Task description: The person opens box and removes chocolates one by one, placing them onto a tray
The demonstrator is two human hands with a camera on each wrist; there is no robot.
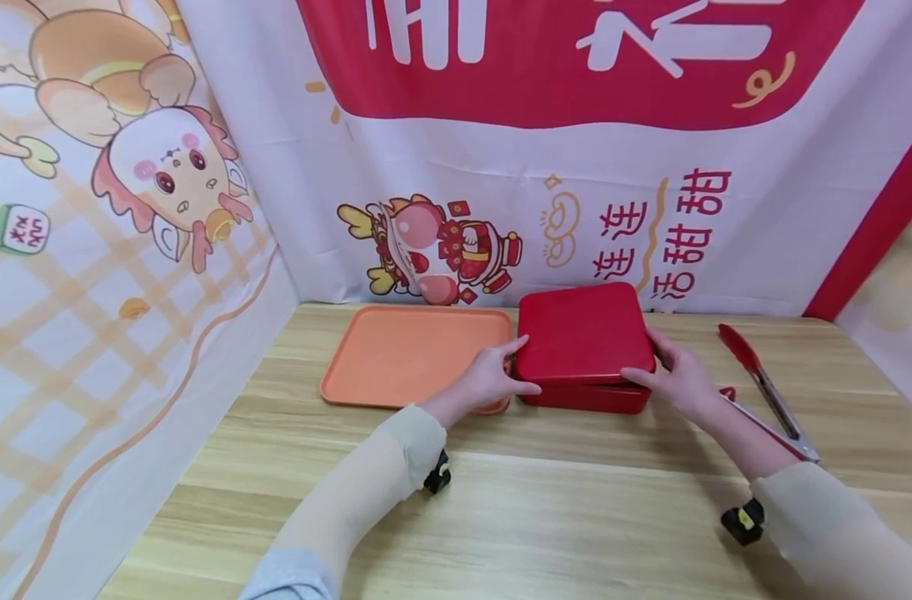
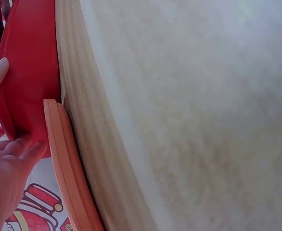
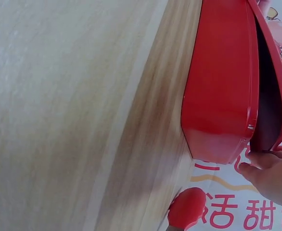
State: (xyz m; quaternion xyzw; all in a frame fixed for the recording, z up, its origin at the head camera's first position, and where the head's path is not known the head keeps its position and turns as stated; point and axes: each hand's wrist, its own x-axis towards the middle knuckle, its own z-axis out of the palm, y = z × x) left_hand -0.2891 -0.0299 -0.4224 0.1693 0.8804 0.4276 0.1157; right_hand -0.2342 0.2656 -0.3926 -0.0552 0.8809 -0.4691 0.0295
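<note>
A red rectangular box (image 1: 591,397) stands on the table, its red lid (image 1: 582,332) sitting askew on top. In the right wrist view a dark gap shows between the box (image 3: 220,77) and the raised right side of the lid (image 3: 275,72). My left hand (image 1: 489,377) holds the lid's left side, thumb at the front edge and fingers along the side. At the lid's right corner my right hand (image 1: 681,375) grips the rim, fingertips tucked by the gap. The inside of the box is too dark to make out.
An orange tray (image 1: 407,354) lies left of the box, close against it. Tongs (image 1: 774,400) with red tips rest on the table (image 1: 546,517) at the right, partly behind my right forearm. A printed cloth (image 1: 441,167) hangs behind the table.
</note>
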